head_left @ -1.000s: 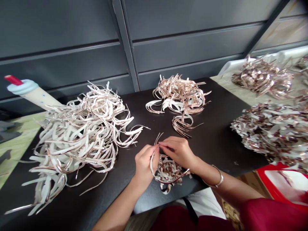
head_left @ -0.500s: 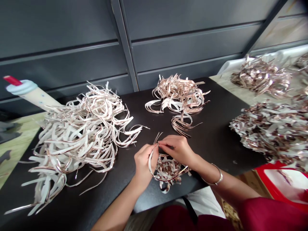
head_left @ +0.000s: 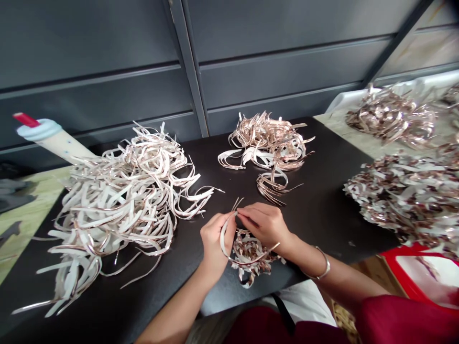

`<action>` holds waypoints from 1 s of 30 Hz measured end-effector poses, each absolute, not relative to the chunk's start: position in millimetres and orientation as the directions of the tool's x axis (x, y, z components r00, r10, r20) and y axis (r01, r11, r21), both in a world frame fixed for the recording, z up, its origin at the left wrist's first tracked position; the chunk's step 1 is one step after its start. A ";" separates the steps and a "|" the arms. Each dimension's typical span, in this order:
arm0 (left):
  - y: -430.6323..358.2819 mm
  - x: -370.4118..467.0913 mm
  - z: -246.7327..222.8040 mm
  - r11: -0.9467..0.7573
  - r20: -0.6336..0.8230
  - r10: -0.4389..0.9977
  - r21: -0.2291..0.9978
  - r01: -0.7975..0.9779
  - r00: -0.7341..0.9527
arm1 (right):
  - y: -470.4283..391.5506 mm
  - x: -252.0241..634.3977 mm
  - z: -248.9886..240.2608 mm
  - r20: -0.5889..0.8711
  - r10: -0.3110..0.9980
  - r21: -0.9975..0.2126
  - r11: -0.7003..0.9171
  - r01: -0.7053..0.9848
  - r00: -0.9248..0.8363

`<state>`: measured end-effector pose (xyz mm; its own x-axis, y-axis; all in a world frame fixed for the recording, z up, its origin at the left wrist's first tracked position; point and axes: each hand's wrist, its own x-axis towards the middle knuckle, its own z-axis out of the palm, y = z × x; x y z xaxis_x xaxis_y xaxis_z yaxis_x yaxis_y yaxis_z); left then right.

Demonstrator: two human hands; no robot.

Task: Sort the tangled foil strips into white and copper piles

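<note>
My left hand (head_left: 218,239) pinches a few curled foil strips (head_left: 223,237), white on one face and rose-gold on the other. Their thin ends poke up past my fingertips, while the rest curves down toward me. Against the same spot, the fingertips of my right hand (head_left: 264,222) are pinched together; what lies between them is too small to make out. Below both hands, a bunch of knotted or folded rose-gold and white strips (head_left: 251,255) rests on the black tabletop (head_left: 186,282).
A big heap of white strips (head_left: 122,205) covers the left side, beside a white tube-shaped object (head_left: 62,143) with a red tip. Farther back lies a rose-gold strip pile (head_left: 270,138). Dense foil bundles (head_left: 405,196) fill the right, above a red-rimmed container (head_left: 405,263).
Both hands stay joined at the strips, with only a slight shift of the right fingers. The loose end of a curved strip has moved a little. The whole view has shifted slightly.
</note>
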<state>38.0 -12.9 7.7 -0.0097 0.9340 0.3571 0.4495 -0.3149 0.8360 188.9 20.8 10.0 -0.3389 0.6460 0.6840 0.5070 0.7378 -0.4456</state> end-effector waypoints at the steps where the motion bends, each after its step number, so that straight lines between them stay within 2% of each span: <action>1: -13.7 38.4 6.8 -0.321 0.362 0.932 0.835 0.447 -0.009 | 19.5 188.1 9.6 0.687 0.635 -0.412 0.740 0.531 -0.352; 8: -19.0 44.8 2.5 -0.381 0.417 0.909 0.808 0.448 0.021 | 12.6 183.5 16.8 0.656 0.636 -0.250 0.691 0.678 -0.406; 13: -19.0 47.1 5.4 -0.427 0.455 0.889 0.790 0.441 0.046 | 13.4 184.5 21.0 0.639 0.649 -0.255 0.685 0.683 -0.413; 16: -18.4 46.5 9.5 -0.392 0.409 0.911 0.834 0.388 0.042 | 15.7 184.9 23.3 0.661 0.670 -0.365 0.681 0.634 -0.339; 18: -17.4 44.4 11.2 -0.322 0.333 0.943 0.885 0.335 0.028 | 18.7 186.9 24.8 0.616 0.746 -0.542 0.635 0.550 -0.253; 21: -13.5 37.8 8.6 -0.179 0.193 0.980 0.961 0.213 -0.047 | 26.9 194.2 24.8 0.383 0.907 -0.840 0.420 0.343 -0.173; 23: -9.9 32.7 4.6 -0.106 0.123 0.982 0.987 0.120 -0.142 | 33.0 200.1 23.2 0.228 0.962 -0.947 0.255 0.195 -0.152; 26: -7.3 29.2 1.7 -0.085 0.102 0.976 0.992 0.092 -0.193 | 36.4 203.5 20.7 0.134 0.973 -0.986 0.149 0.070 -0.186; 30: -10.5 33.4 7.4 -0.145 0.162 0.982 0.977 0.159 -0.101 | 28.6 196.9 19.8 0.256 0.922 -0.932 0.315 0.181 -0.290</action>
